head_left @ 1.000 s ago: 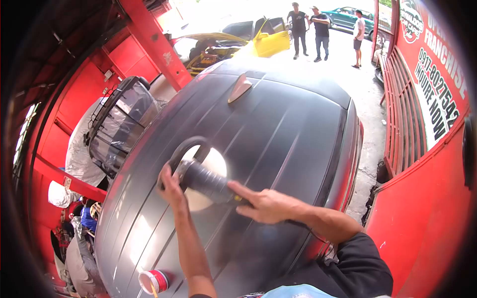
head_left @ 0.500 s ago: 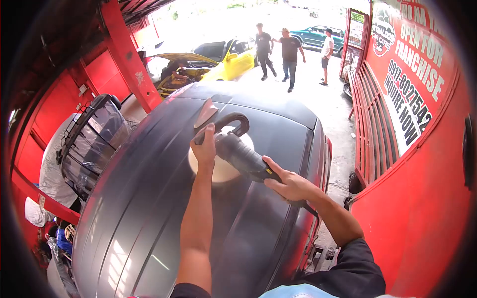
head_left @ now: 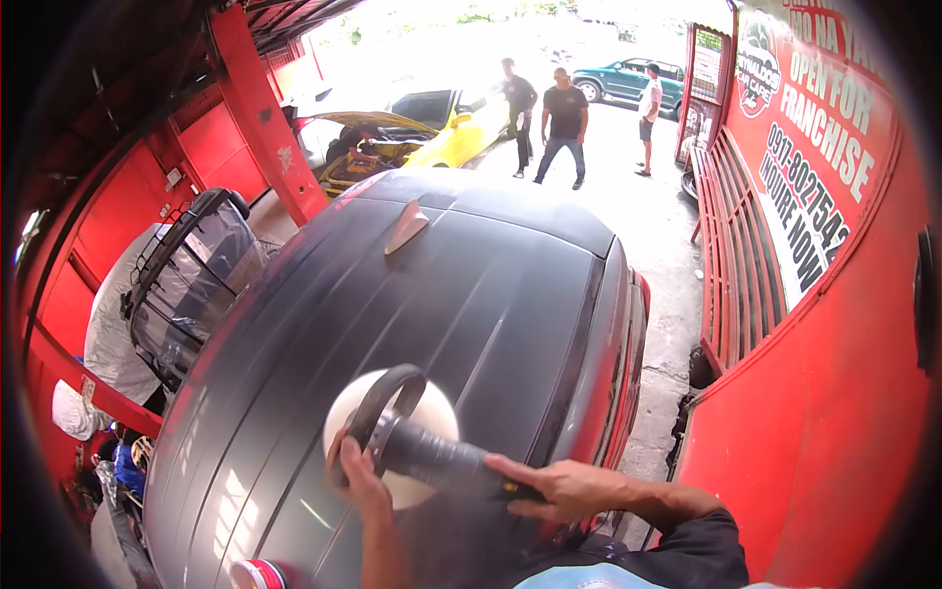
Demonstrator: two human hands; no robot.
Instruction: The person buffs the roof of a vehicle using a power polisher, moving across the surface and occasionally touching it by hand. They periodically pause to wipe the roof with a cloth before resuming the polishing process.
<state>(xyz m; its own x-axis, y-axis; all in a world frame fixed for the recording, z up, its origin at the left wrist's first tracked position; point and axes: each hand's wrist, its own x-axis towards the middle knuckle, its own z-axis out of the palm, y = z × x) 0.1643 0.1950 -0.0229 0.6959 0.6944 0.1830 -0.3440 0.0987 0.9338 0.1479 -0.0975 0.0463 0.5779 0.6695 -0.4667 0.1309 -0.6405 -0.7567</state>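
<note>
A black car polisher (head_left: 432, 452) with a round cream pad (head_left: 435, 401) rests on the dark car roof (head_left: 334, 314). My left hand (head_left: 363, 476) is closed around the polisher's looped front handle. Farther right, my right hand (head_left: 559, 488) grips the rear of its body. Toward the far end of the roof stands a shark-fin antenna (head_left: 406, 228), beyond the pad. Near the bottom edge, a round red-and-white container (head_left: 257, 574) sits on the roof, partly cut off by the frame.
A red wall with a sign (head_left: 805, 128) and a slatted red bench (head_left: 736, 245) line the right side. Ahead, several people stand near a yellow car (head_left: 456, 137) with its hood raised. On the left are a red post (head_left: 260, 118) and a plastic-covered vehicle (head_left: 186, 285).
Both hands have drawn the polisher back toward me, away from the antenna. The red-and-white container has come into view. Two people in the background have shifted position.
</note>
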